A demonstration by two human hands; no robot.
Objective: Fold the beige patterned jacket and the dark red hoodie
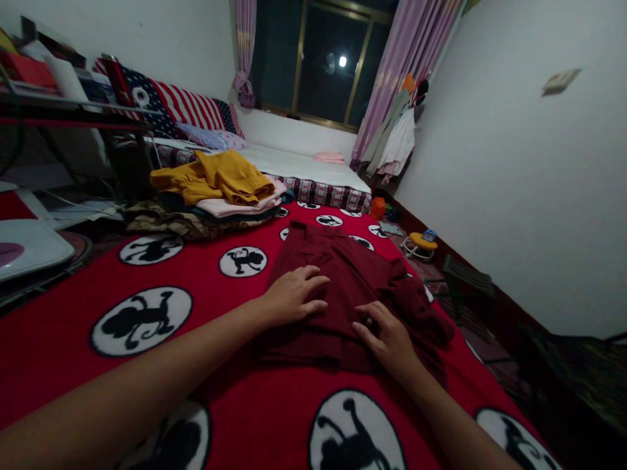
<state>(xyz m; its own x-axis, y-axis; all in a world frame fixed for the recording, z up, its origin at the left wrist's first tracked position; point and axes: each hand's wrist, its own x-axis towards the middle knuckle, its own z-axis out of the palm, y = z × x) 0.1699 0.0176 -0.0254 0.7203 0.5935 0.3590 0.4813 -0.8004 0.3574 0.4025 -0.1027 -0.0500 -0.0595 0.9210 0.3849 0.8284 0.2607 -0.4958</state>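
Note:
A maroon garment (337,261) lies spread on the red blanket (274,405), its near edge roughly straight. On its right side the cloth is bunched, perhaps a sleeve. My left hand (296,297) rests on the left part of the garment, fingers spread and holding nothing. Over the right part is my right hand (386,336), with its fingers loosely curled and the thumb apart from them. No cloth shows gripped in it.
A stack of folded clothes, topped by mustard-yellow cloth (215,179), sits at the far left of the blanket. Beyond stands another bed (294,160). A cluttered desk (73,111) is at left; a small yellow stool (420,243) and dark folding stool (467,277) stand at right.

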